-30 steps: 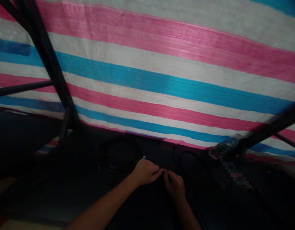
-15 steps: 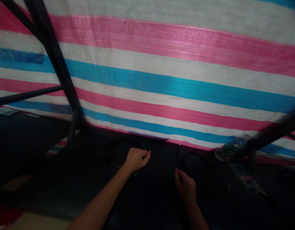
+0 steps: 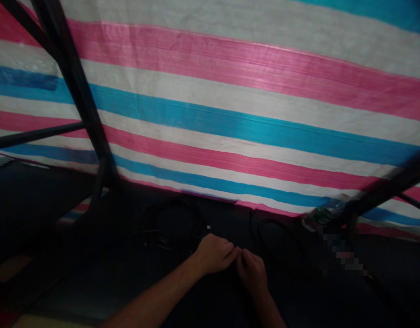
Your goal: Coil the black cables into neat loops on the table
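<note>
My left hand (image 3: 216,253) and my right hand (image 3: 252,269) meet low in the middle, fingertips pinched and almost touching. Both are closed on a thin black cable, whose held part is mostly hidden by the fingers and the dark. Beyond my left hand lies a black cable coil (image 3: 169,247) on the dark surface. A small white connector (image 3: 208,227) shows at the coil's right side. Past my right hand rests another loop of black cable (image 3: 260,231).
A striped plastic sheet (image 3: 223,123) hangs as a wall behind. A dark metal frame leg (image 3: 78,100) slants down at the left, another frame bar (image 3: 387,193) at the right. Beside that bar lies a clear plastic bottle (image 3: 321,217). The dark surface (image 3: 103,278) is poorly lit.
My hands were apart with a stretch of cable between them; now they are together. The left moved right and toward me, the right slightly left. The white connector and left coil now show more.
</note>
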### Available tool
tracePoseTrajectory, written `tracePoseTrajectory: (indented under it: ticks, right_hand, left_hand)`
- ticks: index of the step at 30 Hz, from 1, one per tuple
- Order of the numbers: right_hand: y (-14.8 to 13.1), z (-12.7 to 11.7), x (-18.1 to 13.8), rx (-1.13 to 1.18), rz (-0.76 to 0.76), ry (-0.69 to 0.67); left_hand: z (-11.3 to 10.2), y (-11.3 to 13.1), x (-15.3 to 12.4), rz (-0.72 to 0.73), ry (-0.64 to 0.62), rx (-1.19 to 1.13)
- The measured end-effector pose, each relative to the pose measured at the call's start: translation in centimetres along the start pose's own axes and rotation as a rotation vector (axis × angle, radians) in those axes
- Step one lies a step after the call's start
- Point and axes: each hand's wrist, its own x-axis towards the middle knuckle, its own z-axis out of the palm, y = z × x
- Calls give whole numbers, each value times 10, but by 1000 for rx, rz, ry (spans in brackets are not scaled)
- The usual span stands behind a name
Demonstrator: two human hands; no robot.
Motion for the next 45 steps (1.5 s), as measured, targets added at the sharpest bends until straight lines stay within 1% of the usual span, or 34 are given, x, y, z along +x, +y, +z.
tracePoseTrajectory:
  ticks: [2,6,10,14,17,21,24,26,30,33,35,39,42,45]
  right_hand:
    - [1,-1,2,5,1,-4]
    - [9,-6,0,-39,28,-3]
    - [21,-12,-4,-90,71,20]
    - [29,-14,-7,-118,133,67]
    - [31,-13,-8,-129,134,74]
    - [35,-14,-10,-131,190,100]
    - [34,-16,-10,-127,224,131]
    - [29,-15,-7,-108,195,121]
    - [12,-8,-1,-59,95,64]
    - [8,-5,1,-44,65,47]
    - [10,-6,1,-35,60,30]
    - [16,-8,2,-28,67,24]
    - [20,-9,2,-68,78,61]
    - [26,-12,1,-122,91,106]
  left_hand:
    - [-5,-14,0,-29,21,21]
    - [-20,-47,-2,-150,132,67]
    - [-37,-77,-6,-249,208,119]
    - [-51,-96,-10,-360,296,138]
    - [-55,-102,-12,-389,313,134]
    - [-50,-100,-11,-418,300,112]
    - [-42,-87,-7,-381,258,93]
    - [-33,-70,-5,-304,220,81]
    - [-11,-28,-4,-78,140,16]
    - [-1,-10,-5,8,118,-13]
    - [0,-9,-5,22,111,-9]
    - [-4,-19,-4,36,108,19]
    - [-10,-26,-3,39,106,37]
    - [-17,-32,-3,17,77,61]
